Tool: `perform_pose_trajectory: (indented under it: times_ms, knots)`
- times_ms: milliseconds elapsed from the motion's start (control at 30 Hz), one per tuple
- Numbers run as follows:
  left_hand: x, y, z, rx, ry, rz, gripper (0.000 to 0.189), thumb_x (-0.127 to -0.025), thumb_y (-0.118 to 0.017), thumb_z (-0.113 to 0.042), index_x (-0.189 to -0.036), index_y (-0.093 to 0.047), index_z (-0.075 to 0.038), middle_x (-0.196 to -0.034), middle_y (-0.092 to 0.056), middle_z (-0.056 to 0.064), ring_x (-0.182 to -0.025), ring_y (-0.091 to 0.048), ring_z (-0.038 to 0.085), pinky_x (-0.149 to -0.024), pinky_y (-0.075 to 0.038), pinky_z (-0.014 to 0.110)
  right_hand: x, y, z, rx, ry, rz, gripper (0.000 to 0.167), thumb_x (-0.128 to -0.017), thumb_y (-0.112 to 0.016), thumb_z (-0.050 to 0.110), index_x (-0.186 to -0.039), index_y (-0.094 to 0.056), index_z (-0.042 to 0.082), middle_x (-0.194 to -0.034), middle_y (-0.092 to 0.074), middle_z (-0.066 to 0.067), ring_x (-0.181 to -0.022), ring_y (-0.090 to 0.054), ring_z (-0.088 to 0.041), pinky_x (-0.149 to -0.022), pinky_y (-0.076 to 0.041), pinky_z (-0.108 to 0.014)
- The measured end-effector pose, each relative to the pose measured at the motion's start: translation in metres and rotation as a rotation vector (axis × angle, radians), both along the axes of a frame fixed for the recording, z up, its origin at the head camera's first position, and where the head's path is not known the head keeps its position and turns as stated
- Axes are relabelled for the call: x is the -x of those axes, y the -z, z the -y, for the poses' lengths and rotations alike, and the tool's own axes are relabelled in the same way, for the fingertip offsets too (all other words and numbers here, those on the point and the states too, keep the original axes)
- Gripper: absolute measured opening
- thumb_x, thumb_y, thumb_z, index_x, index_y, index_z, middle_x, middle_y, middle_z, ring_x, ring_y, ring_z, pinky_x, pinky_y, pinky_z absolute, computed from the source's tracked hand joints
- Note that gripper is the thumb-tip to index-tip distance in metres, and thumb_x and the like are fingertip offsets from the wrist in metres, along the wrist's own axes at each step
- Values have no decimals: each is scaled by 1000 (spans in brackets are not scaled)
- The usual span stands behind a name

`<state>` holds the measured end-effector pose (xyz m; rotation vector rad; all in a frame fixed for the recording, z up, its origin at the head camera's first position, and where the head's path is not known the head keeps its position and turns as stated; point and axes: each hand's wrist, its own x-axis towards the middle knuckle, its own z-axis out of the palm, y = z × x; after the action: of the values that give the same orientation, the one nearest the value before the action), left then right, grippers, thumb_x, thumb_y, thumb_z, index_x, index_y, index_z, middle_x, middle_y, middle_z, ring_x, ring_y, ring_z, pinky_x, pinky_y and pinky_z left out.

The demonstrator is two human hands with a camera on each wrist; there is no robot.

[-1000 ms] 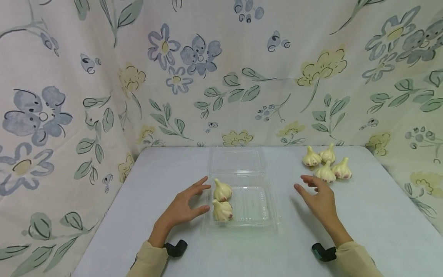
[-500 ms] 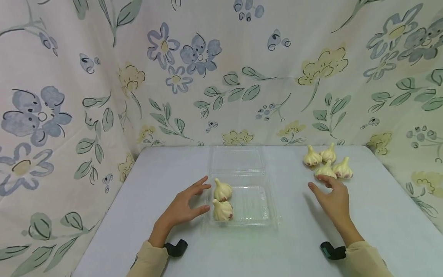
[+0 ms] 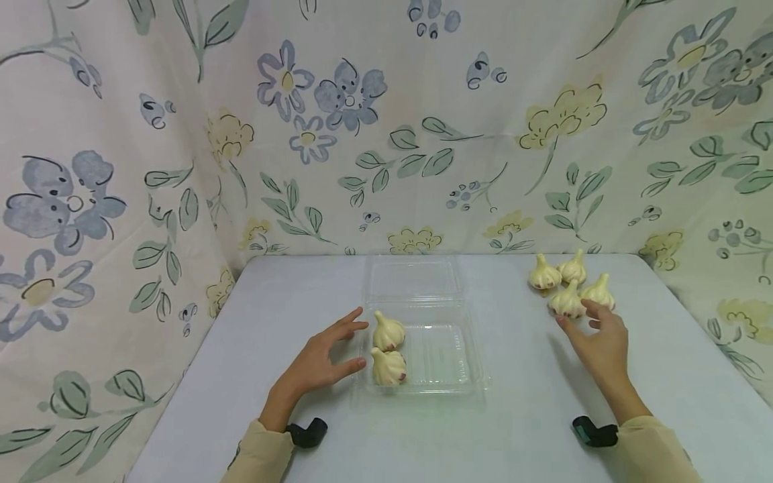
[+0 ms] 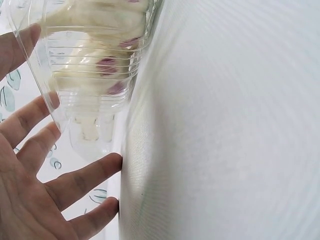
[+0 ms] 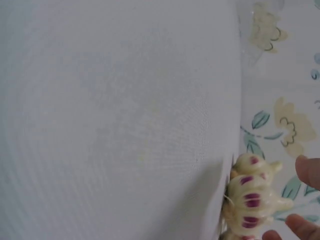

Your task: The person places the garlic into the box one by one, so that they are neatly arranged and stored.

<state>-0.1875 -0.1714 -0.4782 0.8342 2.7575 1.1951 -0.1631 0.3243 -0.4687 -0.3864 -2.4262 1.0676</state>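
Note:
Two cream garlic bulbs (image 3: 388,367) sit along the left side of a clear hinged plastic container (image 3: 443,355). My left hand (image 3: 314,362) is spread at the container's left edge, fingertips right at its rim; the left wrist view shows the bulbs through the ribbed wall (image 4: 60,67). At the back right, several more garlic bulbs stand in a cluster. My right hand (image 3: 604,342) reaches its thumb and index finger, apart, to the cluster's front bulb (image 3: 566,300). The right wrist view shows purple-marked garlic (image 5: 252,197) beside the fingertips (image 5: 309,170).
The container's clear lid (image 3: 413,280) lies folded back toward the rear of the white table (image 3: 519,416). A floral curtain (image 3: 386,168) hangs behind the table and along both sides. Each wrist wears a black device (image 3: 306,433) below the hand.
My right hand has moved rightward to the front of the garlic cluster, uncovering more of the front bulb. My left hand, the container and the garlic have stayed in place.

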Motion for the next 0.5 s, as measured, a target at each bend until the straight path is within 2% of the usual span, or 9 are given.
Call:
perform_pose_trajectory:
  times_ms: [200, 500]
  knots:
    - [0, 0, 0, -2, 1, -3, 62, -91, -76, -37, -147, -55, -22, -167, -31, -13, -131, -62, 29, -109, -42, 63, 2, 1, -7, 25, 11, 40, 60, -92, -74, 24, -140, -54, -7, -130, -57, -34, -113, -54, -48, -83, -39, -42]
    - [0, 1, 1, -1, -1, 2, 63, -91, -74, -46, -147, -55, -25, -166, -31, -15, -131, -62, 28, -109, -42, 63, 7, 5, -17, 45, 6, 146, 67, -96, -69, 32, -147, -46, -5, -138, -49, -35, -117, -49, -49, -81, -39, -41]
